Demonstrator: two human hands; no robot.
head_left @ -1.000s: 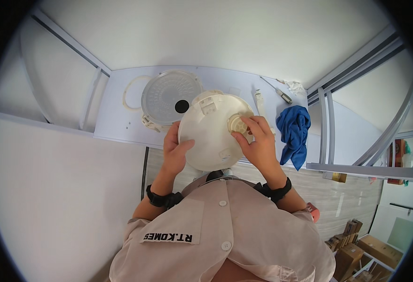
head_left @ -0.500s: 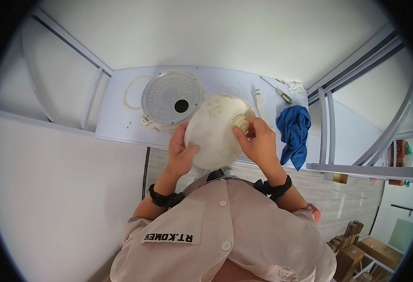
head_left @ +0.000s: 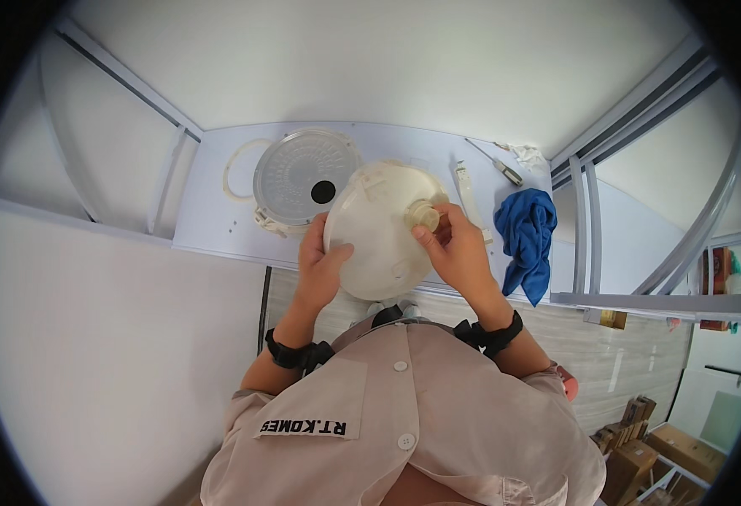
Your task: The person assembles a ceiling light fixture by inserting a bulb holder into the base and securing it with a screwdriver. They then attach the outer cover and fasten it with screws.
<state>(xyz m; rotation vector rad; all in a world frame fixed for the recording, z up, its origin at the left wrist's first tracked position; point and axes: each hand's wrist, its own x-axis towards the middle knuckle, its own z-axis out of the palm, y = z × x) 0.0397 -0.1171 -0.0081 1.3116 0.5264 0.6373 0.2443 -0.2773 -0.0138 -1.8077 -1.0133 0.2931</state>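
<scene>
Pale grey shelf [head_left: 218, 228], running across the view ahead of me between white walls, bears everything else. Above its near edge I hold a cream, dome-shaped plastic cover [head_left: 379, 232], tilted toward me. My left hand [head_left: 321, 266] is clamped on the cover's left rim, thumb across its face. My right hand [head_left: 463, 253] is closed on the small round knob [head_left: 423, 217] at the cover's upper right, fingers pinching it. Just left of the cover, a round ribbed translucent plate [head_left: 299, 173] with a dark centre hole lies flat on the shelf. A crumpled blue cloth [head_left: 526, 240] hangs over the shelf's right end. A thin pale ring [head_left: 234, 169] lies beside the plate. A screwdriver [head_left: 497, 164] rests near the back right.
</scene>
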